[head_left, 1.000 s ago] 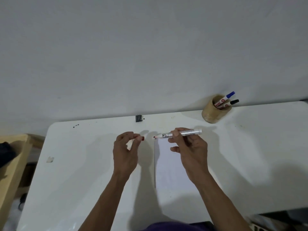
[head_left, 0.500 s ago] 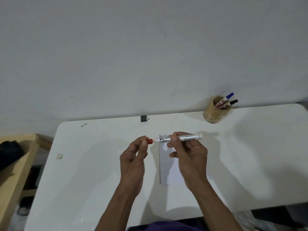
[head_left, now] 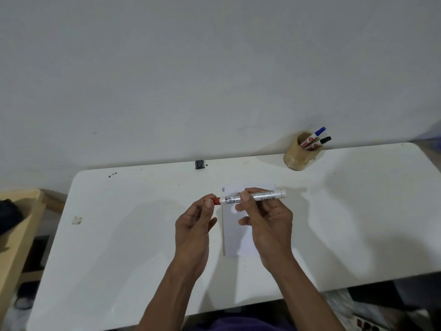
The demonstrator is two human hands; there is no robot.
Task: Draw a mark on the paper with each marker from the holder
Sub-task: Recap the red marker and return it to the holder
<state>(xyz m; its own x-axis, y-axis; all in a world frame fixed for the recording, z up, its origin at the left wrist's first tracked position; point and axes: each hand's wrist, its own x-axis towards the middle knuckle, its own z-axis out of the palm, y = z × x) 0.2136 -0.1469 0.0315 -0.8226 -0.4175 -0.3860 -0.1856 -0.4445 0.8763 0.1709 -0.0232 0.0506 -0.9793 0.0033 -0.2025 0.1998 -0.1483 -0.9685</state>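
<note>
head view, forward-down, near table (head_left: 119, 235)

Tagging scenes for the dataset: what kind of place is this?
Probably a plain home or office desk setup, not a lab: a white table pushed against a bare white wall, a bamboo pen holder with markers, and a wooden shelf unit beside it.
</note>
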